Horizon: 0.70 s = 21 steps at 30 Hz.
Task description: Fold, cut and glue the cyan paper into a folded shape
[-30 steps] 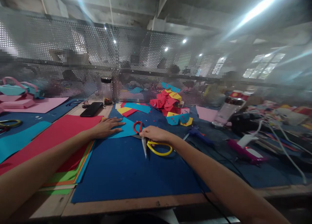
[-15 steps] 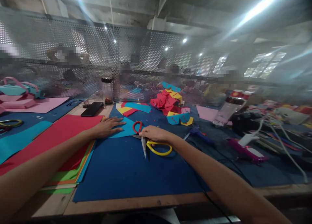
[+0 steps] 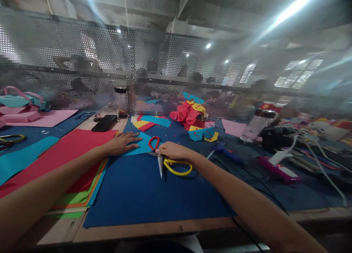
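My left hand (image 3: pixel 122 143) lies flat with its fingers spread, partly on a light blue piece of paper (image 3: pixel 143 145) and beside the stack's red top sheet (image 3: pixel 82 145). My right hand (image 3: pixel 174 150) is closed around the middle of a pair of scissors (image 3: pixel 178 168), not through the handle loops. One loop is yellow and lies below the hand; the other is red and sits over the blue paper's right edge. A blade points down toward me, spread apart from the other, which is mostly hidden by the hand.
Folded red, yellow and blue paper pieces (image 3: pixel 192 117) are heaped at the back. To the right are a blue glue gun (image 3: pixel 227 153) with its cord, a purple power strip (image 3: pixel 279 170) and a tilted clear bottle (image 3: pixel 257 126). A black phone (image 3: pixel 105 123) and a jar (image 3: pixel 121 102) stand back left.
My right hand and the scissors have shifted very slightly to the left. My left hand stays in place on the paper.
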Motion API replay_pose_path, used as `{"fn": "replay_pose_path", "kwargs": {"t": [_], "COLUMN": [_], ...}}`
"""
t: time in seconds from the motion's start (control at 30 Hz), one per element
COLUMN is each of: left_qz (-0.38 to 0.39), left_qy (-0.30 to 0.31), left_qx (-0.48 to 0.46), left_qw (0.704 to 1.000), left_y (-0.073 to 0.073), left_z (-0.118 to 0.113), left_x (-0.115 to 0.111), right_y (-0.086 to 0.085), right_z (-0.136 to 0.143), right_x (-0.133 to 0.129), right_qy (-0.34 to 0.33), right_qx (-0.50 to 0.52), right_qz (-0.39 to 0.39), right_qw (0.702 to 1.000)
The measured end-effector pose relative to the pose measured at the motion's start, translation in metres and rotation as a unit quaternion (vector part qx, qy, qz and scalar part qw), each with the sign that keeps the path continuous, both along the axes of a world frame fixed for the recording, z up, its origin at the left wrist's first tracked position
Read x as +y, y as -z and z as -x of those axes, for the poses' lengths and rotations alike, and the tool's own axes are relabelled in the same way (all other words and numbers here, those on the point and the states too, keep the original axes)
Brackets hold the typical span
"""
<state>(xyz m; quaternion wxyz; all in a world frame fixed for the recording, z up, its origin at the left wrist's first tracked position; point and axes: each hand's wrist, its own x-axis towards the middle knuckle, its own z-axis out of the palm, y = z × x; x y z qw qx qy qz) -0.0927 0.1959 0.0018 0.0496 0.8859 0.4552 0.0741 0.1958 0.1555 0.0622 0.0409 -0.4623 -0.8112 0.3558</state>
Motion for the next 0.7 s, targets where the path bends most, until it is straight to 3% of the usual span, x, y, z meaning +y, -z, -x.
{"fn": "replay_pose_path", "kwargs": {"t": [0.7], "left_qz": [-0.023], "left_qy": [-0.037], "left_qx": [-0.022], "left_qw": [0.999], "left_y": [0.0009], "left_z": [0.0063], "left_x": [0.0031], "right_y": [0.0022], "right_z": [0.0015], "right_x": [0.0000], "right_qy": [-0.003], "right_qx": [0.008], "right_qz": [0.002], "right_qw": [1.000]}}
